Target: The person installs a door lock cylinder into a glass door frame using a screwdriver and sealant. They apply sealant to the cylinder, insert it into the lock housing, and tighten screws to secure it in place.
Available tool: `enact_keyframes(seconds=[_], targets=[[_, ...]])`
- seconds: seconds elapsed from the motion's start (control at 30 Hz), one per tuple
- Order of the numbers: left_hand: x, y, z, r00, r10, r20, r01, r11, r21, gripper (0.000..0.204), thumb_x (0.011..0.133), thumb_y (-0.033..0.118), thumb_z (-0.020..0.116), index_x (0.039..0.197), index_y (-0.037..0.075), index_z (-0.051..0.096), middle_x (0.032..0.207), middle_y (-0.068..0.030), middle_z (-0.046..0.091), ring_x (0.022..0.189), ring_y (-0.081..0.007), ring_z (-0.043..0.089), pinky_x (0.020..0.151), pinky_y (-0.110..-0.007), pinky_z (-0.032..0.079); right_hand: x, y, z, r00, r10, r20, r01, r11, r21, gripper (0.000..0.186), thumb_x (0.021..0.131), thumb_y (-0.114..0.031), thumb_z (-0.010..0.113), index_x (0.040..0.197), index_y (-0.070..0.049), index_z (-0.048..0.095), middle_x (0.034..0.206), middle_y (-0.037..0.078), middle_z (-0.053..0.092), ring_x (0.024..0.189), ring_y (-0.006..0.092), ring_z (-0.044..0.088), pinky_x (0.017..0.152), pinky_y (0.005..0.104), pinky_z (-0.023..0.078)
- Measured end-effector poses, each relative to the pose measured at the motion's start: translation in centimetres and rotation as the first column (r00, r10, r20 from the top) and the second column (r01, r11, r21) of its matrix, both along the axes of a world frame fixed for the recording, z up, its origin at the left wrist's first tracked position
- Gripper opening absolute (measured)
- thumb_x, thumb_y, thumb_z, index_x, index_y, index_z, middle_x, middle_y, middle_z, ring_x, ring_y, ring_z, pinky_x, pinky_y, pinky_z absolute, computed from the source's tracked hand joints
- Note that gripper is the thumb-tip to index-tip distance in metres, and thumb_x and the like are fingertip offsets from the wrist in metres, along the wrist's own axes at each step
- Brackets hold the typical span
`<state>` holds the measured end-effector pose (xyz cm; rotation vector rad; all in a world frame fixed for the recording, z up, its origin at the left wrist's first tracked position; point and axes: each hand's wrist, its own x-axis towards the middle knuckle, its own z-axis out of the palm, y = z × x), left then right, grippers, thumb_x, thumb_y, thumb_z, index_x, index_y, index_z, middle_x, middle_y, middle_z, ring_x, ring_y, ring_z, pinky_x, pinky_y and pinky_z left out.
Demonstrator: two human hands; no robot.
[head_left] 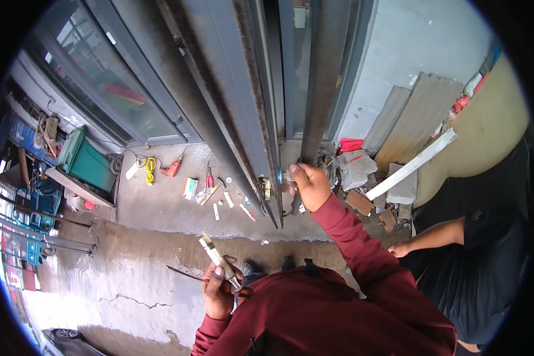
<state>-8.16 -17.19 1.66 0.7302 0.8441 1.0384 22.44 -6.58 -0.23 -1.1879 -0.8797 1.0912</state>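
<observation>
My left hand [219, 288] is closed around a clear syringe [217, 254] with pale contents, its tip pointing up and to the left. The same hand holds a screwdriver [183, 272], its thin shaft sticking out left and its orange and black handle by my palm. My right hand [312, 188] is at the edge of a tall grey metal door [231, 89], thumb and fingers closed on a small silver part [288, 176]. A blue ring [279, 175] shows beside that part. Left of it, a brass-coloured lock piece [266, 187] sits on the door's other side.
On the floor left lie a red drill [172, 167], a yellow cord [149, 171], red pliers [209, 178] and a small box [190, 188]. A green bin [89, 160] stands farther left. Right are bricks [359, 202] and a white strip [410, 164]. A person in black [486, 261] is close on my right.
</observation>
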Motion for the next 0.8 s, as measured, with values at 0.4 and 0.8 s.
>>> enact_keyframes(seconds=[0.4, 0.8], targets=[[1.0, -0.5, 0.7, 0.999, 0.037, 0.002, -0.037, 0.999, -0.003, 0.043, 0.098, 0.037, 0.061, 0.116, -0.002, 0.061, 0.076, -0.011, 0.065, 0.052, -0.0087, 0.049, 0.049, -0.021, 0.038, 0.8, -0.5, 0.3, 0.762, -0.134, 0.633, -0.108, 0.938, 0.33, 0.027, 0.102, -0.024, 0.061, 0.09, -0.001, 0.063, 0.065, 0.001, 0.055, 0.058, 0.0106, 0.056, 0.052, 0.0293, 0.045], [0.8, -0.5, 0.7, 0.998, 0.05, -0.023, -0.05, 0.999, 0.008, 0.044, 0.097, 0.039, 0.063, 0.114, -0.002, 0.061, 0.076, -0.011, 0.066, 0.052, -0.0084, 0.049, 0.048, -0.021, 0.038, 2.6, 0.0, 0.2, 0.96, 0.274, 0.05, -0.272, 0.962, -0.032, 0.023, 0.098, -0.02, 0.067, 0.089, 0.0, 0.061, 0.078, 0.008, 0.063, 0.061, 0.0215, 0.061, 0.055, 0.0315, 0.048]])
